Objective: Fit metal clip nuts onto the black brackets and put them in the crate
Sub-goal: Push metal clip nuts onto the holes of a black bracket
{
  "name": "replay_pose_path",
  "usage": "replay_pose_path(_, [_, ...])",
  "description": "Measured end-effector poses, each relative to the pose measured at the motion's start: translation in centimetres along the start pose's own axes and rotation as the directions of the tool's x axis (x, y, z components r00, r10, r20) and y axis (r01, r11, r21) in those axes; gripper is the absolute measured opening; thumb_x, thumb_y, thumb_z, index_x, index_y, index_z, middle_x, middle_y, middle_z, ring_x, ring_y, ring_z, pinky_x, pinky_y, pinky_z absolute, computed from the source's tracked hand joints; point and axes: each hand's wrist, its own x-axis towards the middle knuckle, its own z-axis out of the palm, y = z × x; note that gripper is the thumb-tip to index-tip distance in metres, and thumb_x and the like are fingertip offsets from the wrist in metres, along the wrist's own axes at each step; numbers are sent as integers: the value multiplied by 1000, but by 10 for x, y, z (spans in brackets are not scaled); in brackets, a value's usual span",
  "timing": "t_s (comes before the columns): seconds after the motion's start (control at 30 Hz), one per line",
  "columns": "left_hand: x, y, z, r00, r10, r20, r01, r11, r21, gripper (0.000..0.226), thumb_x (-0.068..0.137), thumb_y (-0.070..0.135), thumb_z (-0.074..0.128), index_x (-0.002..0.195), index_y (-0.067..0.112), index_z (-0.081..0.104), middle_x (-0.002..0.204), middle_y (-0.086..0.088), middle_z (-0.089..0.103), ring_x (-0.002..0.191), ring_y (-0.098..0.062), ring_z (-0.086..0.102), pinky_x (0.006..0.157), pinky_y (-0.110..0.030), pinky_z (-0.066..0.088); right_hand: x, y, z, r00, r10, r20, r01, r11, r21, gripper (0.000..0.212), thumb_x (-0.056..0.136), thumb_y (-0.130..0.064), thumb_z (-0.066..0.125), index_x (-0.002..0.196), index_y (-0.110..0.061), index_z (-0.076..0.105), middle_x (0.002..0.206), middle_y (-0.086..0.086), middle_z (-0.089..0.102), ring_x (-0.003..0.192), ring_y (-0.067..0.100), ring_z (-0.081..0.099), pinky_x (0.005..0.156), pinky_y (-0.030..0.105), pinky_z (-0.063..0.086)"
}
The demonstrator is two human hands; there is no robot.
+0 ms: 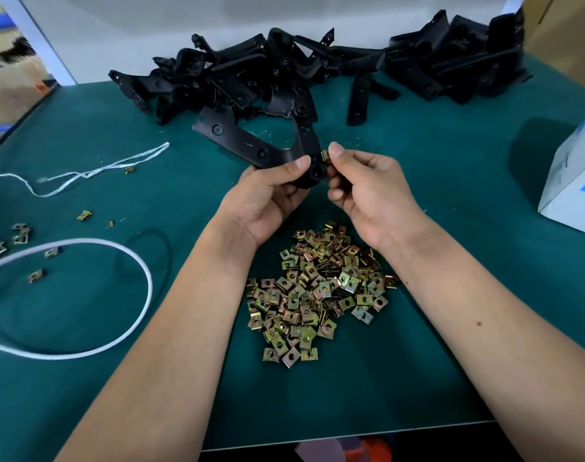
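Note:
My left hand (267, 198) grips a black bracket (247, 141) by its near end, holding it above the green table. My right hand (368, 188) pinches a brass-coloured clip nut (324, 155) between thumb and forefinger, right against the bracket's near edge. Below my hands lies a heap of clip nuts (318, 295). A long pile of black brackets (284, 71) stretches across the back of the table. No crate is in view.
A white cord loop (144, 271) and a white string (94, 170) lie at the left, with several stray clip nuts (24, 231) among them. A white and blue box (574, 181) stands at the right edge. The table's front edge (351, 435) runs below my forearms.

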Motion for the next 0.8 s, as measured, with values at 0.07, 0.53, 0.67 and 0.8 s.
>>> replay_pose_path(0.07, [0, 0, 0, 1000, 5, -1, -5, 1000, -10, 31, 74, 5, 75, 104, 8, 70, 102, -8, 76, 95, -20, 72, 96, -34, 55, 0, 0, 0, 1000, -3, -3, 3, 1000, -6, 20, 97, -17, 71, 79, -11, 74, 73, 3, 60, 62, 9, 51, 53, 20, 45])
replay_pose_path(0.53, [0, -4, 3, 1000, 8, -4, -8, 997, 75, 11, 87, 3, 71, 92, 13, 71, 88, -2, 77, 81, -13, 73, 69, -24, 59, -2, 2, 0, 998, -30, -47, 27, 998, -65, 21, 92, -18, 77, 72, -13, 73, 69, 1, 59, 61, 10, 50, 48, 21, 40])
replay_pose_path(0.67, [0, -9, 7, 999, 48, 17, -50, 994, 98, 20, 91, 0, 69, 79, 13, 78, 88, -6, 78, 82, -16, 75, 69, -25, 59, -1, 4, -2, 994, -89, -60, 78, 984, -163, 20, 93, -20, 75, 74, -16, 77, 64, -3, 62, 59, 8, 53, 49, 21, 40])
replay_pose_path(0.8, [-1, -11, 9, 993, 116, 34, -119, 987, 113, 26, 90, -6, 68, 77, 15, 78, 87, -6, 78, 82, -18, 76, 70, -27, 60, 2, 6, -3, 967, -254, -27, 231, 914, -335, 27, 96, -22, 71, 71, -17, 78, 62, -1, 57, 58, 10, 49, 51, 27, 40])
